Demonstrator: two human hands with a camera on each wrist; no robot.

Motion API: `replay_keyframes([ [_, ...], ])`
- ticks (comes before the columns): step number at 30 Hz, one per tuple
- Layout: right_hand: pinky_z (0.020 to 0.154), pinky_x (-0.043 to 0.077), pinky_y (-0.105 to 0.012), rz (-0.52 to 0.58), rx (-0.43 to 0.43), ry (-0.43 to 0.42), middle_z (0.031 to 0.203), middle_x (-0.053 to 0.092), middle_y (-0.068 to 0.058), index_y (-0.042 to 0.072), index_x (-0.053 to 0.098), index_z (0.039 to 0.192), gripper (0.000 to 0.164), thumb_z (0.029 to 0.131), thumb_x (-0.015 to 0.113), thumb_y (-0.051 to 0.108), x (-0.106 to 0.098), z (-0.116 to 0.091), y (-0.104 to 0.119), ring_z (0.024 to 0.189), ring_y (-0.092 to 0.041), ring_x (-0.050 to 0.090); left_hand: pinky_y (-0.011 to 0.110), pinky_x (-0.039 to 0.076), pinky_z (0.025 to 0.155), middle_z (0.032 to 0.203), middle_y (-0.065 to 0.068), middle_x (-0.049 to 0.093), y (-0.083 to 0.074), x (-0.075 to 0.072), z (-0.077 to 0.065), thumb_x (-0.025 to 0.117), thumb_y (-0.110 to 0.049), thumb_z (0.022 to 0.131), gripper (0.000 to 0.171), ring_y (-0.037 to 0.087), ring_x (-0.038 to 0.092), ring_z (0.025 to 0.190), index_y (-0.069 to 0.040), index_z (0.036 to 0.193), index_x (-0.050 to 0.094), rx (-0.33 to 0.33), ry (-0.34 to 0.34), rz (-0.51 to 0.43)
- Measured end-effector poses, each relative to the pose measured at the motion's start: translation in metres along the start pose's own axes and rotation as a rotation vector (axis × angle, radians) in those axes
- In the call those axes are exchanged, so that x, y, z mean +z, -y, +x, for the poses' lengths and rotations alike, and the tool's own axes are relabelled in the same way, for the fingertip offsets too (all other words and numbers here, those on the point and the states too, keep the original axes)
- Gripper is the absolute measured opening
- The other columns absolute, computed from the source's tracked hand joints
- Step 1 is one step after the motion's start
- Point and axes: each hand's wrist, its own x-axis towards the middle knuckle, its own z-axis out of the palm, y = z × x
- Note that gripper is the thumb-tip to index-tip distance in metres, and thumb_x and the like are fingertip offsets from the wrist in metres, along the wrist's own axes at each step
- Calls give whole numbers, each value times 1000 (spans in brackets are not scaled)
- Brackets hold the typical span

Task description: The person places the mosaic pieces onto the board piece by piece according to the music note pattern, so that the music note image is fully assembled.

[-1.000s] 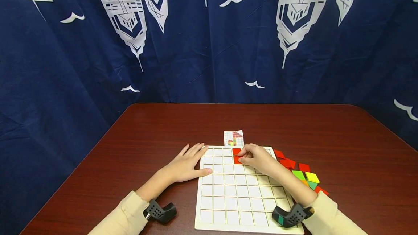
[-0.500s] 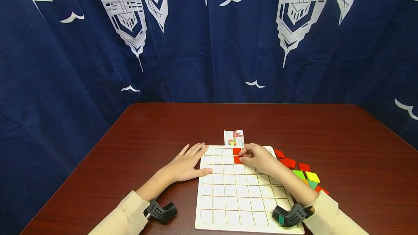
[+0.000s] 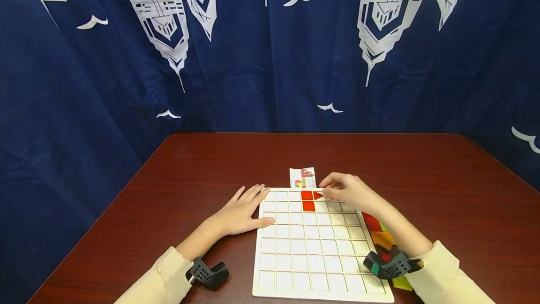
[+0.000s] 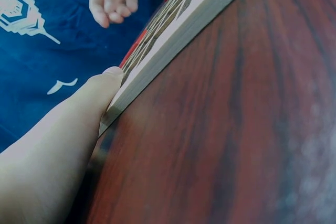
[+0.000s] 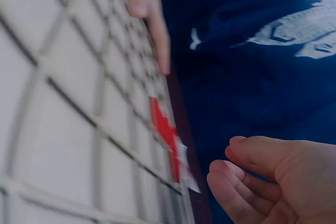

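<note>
My left hand (image 3: 242, 212) lies with fingers spread across the left edge of a white grid board (image 3: 291, 247); its thumb rests on the edge in the left wrist view. Two red square tiles (image 3: 308, 206) sit one above the other in the top rows. A red triangle tile (image 3: 318, 195) lies right of the upper square. Just right of that triangle, my right hand (image 3: 348, 189) hovers near the board's top edge. In the right wrist view, the right fingers (image 5: 231, 190) are loosely curled and hold nothing.
A small printed card (image 3: 302, 178) with a coloured pattern lies behind the board. Red, orange, green and yellow tiles (image 3: 381, 238) lie along the board's right side, partly hidden by the right forearm. A blue patterned cloth (image 3: 270, 60) hangs behind the brown table (image 3: 211, 163).
My right hand has let go of the red triangle tile and moved right and up, uncovering it beside the upper red square. The left hand has stayed in place.
</note>
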Motion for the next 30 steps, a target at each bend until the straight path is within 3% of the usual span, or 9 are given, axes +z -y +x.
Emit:
replay_keyframes([
  [13,68,49,-28,-193,29,-92,93,65,-9,3,62,105,24,89,57,20,-40,-21,-22,79,-17,59,46,3,114,153,3,16,0,0,1,36,-70,83,84,16,12,142,-21,147,15,13,-4,-3],
  [19,68,50,-30,-249,55,-102,91,64,-6,4,63,103,23,89,58,20,-42,-29,-36,79,-16,58,46,3,114,153,2,16,0,-2,1,37,-70,83,84,15,11,142,-21,147,15,9,-1,7],
  [30,60,41,-21,-322,84,-104,80,58,-1,0,63,99,28,84,64,23,-34,-35,-61,72,-13,48,46,3,115,153,2,16,0,-1,1,36,-71,83,84,15,11,142,-21,147,15,7,-4,-2],
])
